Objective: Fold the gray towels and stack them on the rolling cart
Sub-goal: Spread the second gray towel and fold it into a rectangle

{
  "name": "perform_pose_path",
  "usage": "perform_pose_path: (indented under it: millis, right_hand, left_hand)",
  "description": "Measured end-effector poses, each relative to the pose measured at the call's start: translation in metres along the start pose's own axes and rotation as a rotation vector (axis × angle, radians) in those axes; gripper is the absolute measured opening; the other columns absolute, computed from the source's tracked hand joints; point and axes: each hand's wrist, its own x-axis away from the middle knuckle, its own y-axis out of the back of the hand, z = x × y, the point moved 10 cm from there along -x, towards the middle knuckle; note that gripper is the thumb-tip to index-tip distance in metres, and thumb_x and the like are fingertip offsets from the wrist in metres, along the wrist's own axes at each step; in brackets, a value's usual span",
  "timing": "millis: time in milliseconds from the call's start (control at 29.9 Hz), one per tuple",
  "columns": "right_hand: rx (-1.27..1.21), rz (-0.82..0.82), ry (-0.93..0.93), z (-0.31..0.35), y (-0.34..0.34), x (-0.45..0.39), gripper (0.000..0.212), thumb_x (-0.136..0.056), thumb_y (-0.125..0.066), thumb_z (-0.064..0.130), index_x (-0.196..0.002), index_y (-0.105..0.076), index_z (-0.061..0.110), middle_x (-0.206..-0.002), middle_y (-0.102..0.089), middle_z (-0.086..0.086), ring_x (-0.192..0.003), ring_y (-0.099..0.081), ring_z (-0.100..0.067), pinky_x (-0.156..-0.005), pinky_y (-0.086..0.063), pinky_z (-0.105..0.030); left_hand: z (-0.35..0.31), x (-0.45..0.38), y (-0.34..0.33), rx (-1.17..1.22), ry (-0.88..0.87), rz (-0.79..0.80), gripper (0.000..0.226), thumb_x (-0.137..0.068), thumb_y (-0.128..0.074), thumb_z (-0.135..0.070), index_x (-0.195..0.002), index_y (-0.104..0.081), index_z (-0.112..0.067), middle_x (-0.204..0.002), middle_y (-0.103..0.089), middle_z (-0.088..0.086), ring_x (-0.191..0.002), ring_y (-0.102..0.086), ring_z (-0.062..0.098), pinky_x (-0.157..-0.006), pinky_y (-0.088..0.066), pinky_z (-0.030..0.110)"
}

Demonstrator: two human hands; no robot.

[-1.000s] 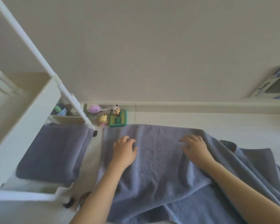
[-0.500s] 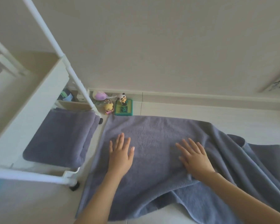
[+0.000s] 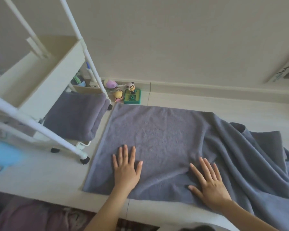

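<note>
Pressing flat, both hands lie palm-down with fingers spread on the towel [image 3: 165, 140] in the lower middle of the frame — the left hand [image 3: 126, 170] near its left edge, the right hand [image 3: 210, 182] well apart from it, just where the smooth part gives way to folds. Neither hand grips anything; they only rest on the cloth.

Since a second ago the hands have slid from the far edge of the towel back to the near one, and the stretch between them now lies smooth and square on the floor. That reads as a smoothing pass just finished, so the left portion looks ready for a fold. The right part is still rumpled, bunched in ridges toward the right edge of the frame — it will likely need drawing out or laying over first.

At the left of the frame stands the cart [image 3: 40, 77], and on its low shelf one folded towel [image 3: 73, 117] already lies, just beside the spread one. Small toys [image 3: 132, 92] sit against the wall above the towel's far edge, clear of it.
</note>
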Motion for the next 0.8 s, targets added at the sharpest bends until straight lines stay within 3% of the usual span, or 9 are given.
perform_pose_path:
  millis: [100, 201, 301, 435, 569, 669, 803]
  right_hand:
    - [0.033, 0.048, 0.028, -0.005, -0.002, 0.016, 0.073, -0.090, -0.021, 0.069, -0.150, -0.007, 0.029, -0.149, -0.028, -0.018, -0.146, 0.001, -0.023, -0.116, -0.008, -0.046]
    - [0.023, 0.069, 0.030, -0.002, 0.001, 0.021, 0.067, -0.093, -0.020, 0.064, -0.149, -0.018, 0.027, -0.149, -0.031, -0.018, -0.146, -0.001, -0.024, -0.117, -0.008, -0.045]
    - [-0.023, 0.048, -0.097, -0.005, 0.003, 0.014, 0.062, -0.096, -0.015, 0.059, -0.144, -0.029, 0.024, -0.149, -0.032, -0.016, -0.144, -0.012, -0.028, -0.117, -0.005, -0.043]
    - [-0.003, 0.073, -0.280, -0.028, -0.011, 0.026, 0.064, -0.094, -0.011, 0.062, -0.145, -0.026, 0.027, -0.148, -0.037, -0.008, -0.139, -0.024, -0.027, -0.115, -0.003, -0.041]
    - [-0.013, 0.053, -0.380, -0.055, -0.009, 0.046, 0.067, -0.092, -0.012, 0.063, -0.142, -0.037, 0.027, -0.146, -0.042, -0.006, -0.133, -0.039, -0.031, -0.107, -0.021, -0.046]
    - [-0.002, 0.022, -0.366, -0.053, -0.004, 0.044, 0.067, -0.093, -0.009, 0.060, -0.142, -0.038, 0.024, -0.149, -0.036, -0.006, -0.137, -0.030, -0.028, -0.112, -0.013, -0.045]
    - [0.034, -0.019, -0.240, -0.039, 0.003, 0.035, 0.063, -0.097, -0.007, 0.054, -0.141, -0.038, 0.022, -0.149, -0.035, -0.005, -0.140, -0.020, -0.024, -0.117, -0.003, -0.043]
  left_hand:
    - [0.000, -0.002, 0.003, 0.004, 0.020, -0.019, 0.075, -0.094, -0.004, -0.060, -0.144, -0.037, -0.016, -0.150, -0.033, 0.018, -0.138, -0.032, 0.037, -0.110, -0.011, 0.054]
    - [-0.016, 0.002, 0.010, 0.099, 0.041, -0.010, 0.084, -0.084, 0.001, -0.061, -0.149, -0.023, -0.015, -0.157, -0.011, 0.017, -0.146, -0.008, 0.032, -0.115, 0.002, 0.051]
    - [-0.066, 0.016, 0.006, 0.141, -0.123, -0.013, 0.075, -0.087, -0.006, -0.057, -0.150, -0.019, -0.018, -0.158, -0.003, 0.011, -0.147, -0.002, 0.028, -0.116, 0.007, 0.047]
    - [-0.088, 0.035, -0.015, 0.029, -0.231, -0.041, 0.063, -0.095, -0.024, -0.053, -0.149, -0.025, -0.022, -0.156, -0.018, 0.009, -0.144, -0.017, 0.029, -0.112, -0.010, 0.052]
    - [-0.087, 0.036, -0.015, -0.009, -0.219, -0.048, 0.063, -0.092, -0.029, -0.052, -0.147, -0.032, -0.020, -0.154, -0.026, 0.011, -0.142, -0.025, 0.030, -0.111, -0.012, 0.052]
    - [-0.105, 0.034, -0.009, 0.079, -0.174, -0.051, 0.066, -0.090, -0.031, -0.049, -0.144, -0.037, -0.012, -0.152, -0.030, 0.017, -0.140, -0.028, 0.034, -0.111, -0.007, 0.050]
    - [-0.178, 0.043, -0.012, 0.145, -0.327, -0.048, 0.063, -0.090, -0.034, -0.044, -0.145, -0.033, -0.013, -0.152, -0.028, 0.017, -0.141, -0.028, 0.031, -0.112, -0.008, 0.048]
